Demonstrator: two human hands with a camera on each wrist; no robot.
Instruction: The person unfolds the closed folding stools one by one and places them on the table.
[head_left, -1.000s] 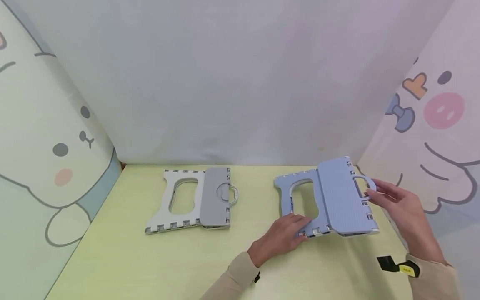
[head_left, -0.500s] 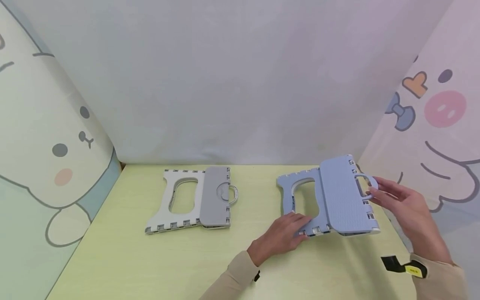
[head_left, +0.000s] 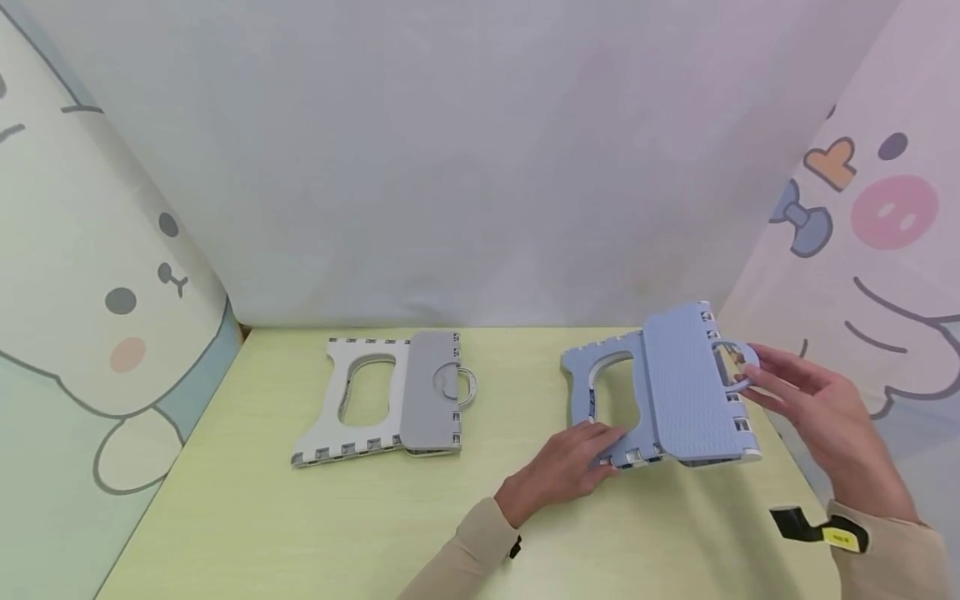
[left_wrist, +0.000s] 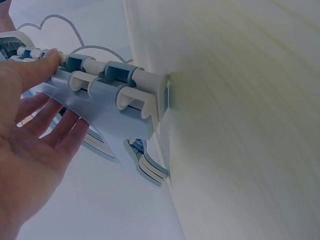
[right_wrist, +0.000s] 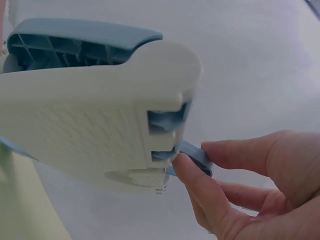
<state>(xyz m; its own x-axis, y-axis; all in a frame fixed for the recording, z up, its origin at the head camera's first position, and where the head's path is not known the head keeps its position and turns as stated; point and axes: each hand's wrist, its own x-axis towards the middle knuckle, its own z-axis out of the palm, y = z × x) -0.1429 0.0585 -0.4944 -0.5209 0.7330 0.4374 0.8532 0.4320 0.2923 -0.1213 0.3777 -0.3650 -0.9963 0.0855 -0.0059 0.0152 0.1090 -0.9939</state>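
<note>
A blue folding step stool (head_left: 686, 383), folded flat, is tilted with its handle end raised off the table at the right. My right hand (head_left: 828, 408) pinches its loop handle between thumb and fingers; the right wrist view shows the pinch on the blue handle (right_wrist: 196, 156) beside the stool's white underside (right_wrist: 90, 125). My left hand (head_left: 562, 467) grips the near side of the leg part, thumb on the hinged edge (left_wrist: 107, 75) and fingers beneath, as the left wrist view shows. To the left lies a white and grey folding step stool (head_left: 431, 392), also folded, its ring handle pointing right.
Both stools are over a pale yellow-green table (head_left: 315, 525). A plain light grey backdrop (head_left: 480, 167) rises behind it. Printed cartoon panels stand at the left (head_left: 112, 250) and the right (head_left: 892, 275).
The blue stool has shifted slightly right, and its handle end has risen a little with my right hand. My left hand keeps its grip. The white and grey stool stays put.
</note>
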